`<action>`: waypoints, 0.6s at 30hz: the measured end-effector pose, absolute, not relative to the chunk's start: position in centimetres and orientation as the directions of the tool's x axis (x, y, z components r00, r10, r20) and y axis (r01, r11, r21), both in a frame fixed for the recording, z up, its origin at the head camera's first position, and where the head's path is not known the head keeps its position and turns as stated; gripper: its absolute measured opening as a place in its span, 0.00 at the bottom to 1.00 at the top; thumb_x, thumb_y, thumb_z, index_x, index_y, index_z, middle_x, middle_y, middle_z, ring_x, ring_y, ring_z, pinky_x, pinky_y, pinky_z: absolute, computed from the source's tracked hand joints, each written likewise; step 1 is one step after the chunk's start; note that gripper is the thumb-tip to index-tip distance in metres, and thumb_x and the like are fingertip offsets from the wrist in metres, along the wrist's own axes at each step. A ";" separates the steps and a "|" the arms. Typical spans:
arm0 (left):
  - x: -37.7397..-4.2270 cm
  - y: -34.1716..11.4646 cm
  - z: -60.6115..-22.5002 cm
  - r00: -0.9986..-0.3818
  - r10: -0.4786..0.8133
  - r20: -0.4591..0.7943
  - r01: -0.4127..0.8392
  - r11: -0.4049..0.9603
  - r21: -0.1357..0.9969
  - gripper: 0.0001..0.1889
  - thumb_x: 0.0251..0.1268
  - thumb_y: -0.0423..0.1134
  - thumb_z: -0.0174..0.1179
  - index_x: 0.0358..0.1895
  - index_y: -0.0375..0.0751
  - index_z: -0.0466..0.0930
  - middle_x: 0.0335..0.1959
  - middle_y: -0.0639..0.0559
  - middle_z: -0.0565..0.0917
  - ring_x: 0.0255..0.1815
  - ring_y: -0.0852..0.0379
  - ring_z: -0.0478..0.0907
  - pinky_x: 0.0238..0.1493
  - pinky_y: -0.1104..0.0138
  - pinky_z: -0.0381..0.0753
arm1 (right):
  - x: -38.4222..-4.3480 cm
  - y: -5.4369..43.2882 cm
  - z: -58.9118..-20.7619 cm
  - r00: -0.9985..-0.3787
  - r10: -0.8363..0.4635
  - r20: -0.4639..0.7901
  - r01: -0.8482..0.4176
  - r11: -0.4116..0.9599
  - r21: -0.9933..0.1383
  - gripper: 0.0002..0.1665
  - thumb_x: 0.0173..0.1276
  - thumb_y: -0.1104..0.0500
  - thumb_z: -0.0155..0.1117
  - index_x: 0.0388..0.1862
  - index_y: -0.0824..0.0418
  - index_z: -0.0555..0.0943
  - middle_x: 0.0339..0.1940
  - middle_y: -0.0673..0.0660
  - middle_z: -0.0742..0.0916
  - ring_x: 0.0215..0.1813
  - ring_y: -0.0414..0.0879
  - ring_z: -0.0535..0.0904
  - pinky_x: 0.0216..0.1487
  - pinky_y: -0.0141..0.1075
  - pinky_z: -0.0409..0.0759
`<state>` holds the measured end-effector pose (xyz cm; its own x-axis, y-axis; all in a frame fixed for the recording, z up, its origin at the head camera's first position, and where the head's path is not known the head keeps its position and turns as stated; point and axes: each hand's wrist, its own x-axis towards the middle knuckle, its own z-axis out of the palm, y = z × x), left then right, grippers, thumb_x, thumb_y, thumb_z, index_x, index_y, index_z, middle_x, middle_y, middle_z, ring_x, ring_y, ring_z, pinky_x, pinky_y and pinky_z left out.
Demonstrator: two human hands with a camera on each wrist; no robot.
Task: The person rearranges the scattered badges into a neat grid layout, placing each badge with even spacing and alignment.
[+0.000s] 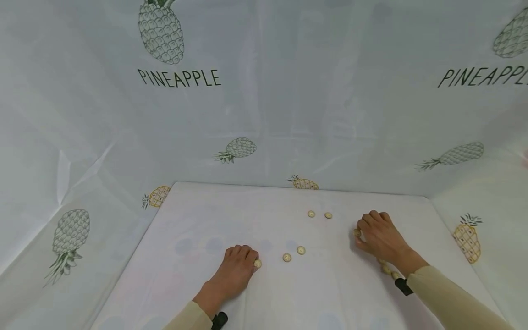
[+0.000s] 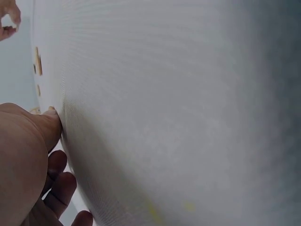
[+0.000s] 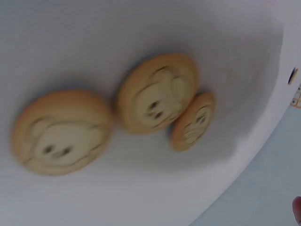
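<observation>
On the white table my left hand [image 1: 238, 270] pinches a small round cookie [image 1: 257, 263] at its fingertips. The left wrist view shows the thumb [image 2: 51, 123] down at the table surface, with that cookie mostly hidden behind it. Farther right, my right hand [image 1: 378, 236] holds another round cookie [image 1: 357, 233] between thumb and fingers. Beneath the right wrist lies a short row of cookies, partly covered by the arm. Close up in the right wrist view, a cookie [image 3: 61, 134] and its neighbours carry a pale bear face on a tan rim.
Between the hands lie two cookies, one [image 1: 286, 257] slightly nearer than the other [image 1: 301, 250]. Toward the back is another pair, a left cookie [image 1: 311, 213] and a right cookie [image 1: 328, 215]. White pineapple-print sheeting [image 1: 288, 105] rises behind and beside the table [image 1: 198, 215].
</observation>
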<state>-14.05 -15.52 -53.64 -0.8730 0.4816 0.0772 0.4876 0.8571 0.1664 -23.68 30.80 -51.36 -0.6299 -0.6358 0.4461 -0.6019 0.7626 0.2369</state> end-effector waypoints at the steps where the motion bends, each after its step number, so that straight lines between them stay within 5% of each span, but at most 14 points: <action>1: -14.1 -15.5 -53.6 -0.875 0.479 0.068 0.483 0.859 0.167 0.11 0.80 0.47 0.61 0.55 0.49 0.74 0.50 0.56 0.75 0.49 0.56 0.68 0.58 0.53 0.71 | -23.8 30.5 -51.3 -0.626 -0.636 0.451 -0.603 0.762 0.237 0.14 0.56 0.51 0.66 0.33 0.62 0.80 0.32 0.56 0.80 0.39 0.55 0.73 0.45 0.53 0.74; 18: -14.1 -15.3 -53.3 -0.872 0.486 0.058 0.489 0.862 0.132 0.11 0.79 0.47 0.61 0.54 0.48 0.73 0.50 0.55 0.75 0.48 0.56 0.68 0.57 0.53 0.72 | -27.5 23.1 -50.8 -0.686 -0.609 0.398 -0.596 0.784 0.173 0.13 0.60 0.53 0.74 0.34 0.60 0.82 0.34 0.54 0.82 0.40 0.52 0.72 0.49 0.52 0.74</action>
<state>-14.12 -15.32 -53.28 -0.8722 0.4856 0.0584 0.4889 0.8623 0.1320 -27.47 23.07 -50.78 -0.6861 -0.6090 0.3979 -0.5956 0.7843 0.1734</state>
